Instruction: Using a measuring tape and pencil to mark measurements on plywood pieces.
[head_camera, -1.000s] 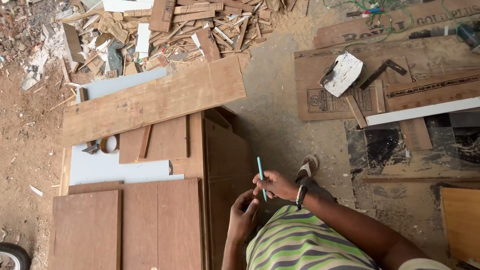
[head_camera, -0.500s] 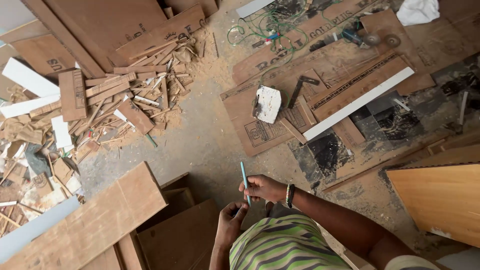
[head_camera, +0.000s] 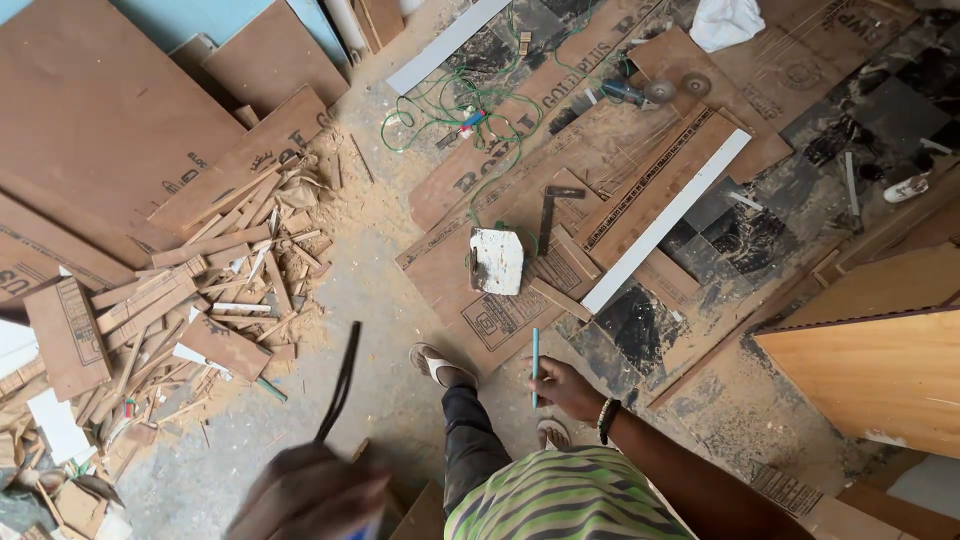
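Hazard noted: the floor underfoot is strewn with a heap of splintered wooden offcuts (head_camera: 190, 300) and a loose green cable (head_camera: 450, 105), so a step could catch or slip there. The right hand (head_camera: 567, 388) is closed around a slim light-blue pencil (head_camera: 535, 366), held upright at its lower end. The left hand (head_camera: 305, 495), blurred, appears closed on a thin dark strip (head_camera: 340, 385); grip detail indistinct.

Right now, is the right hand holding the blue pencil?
Yes, the right hand grips the thin blue pencil, which points up and away from the body over the sawdust-covered floor.
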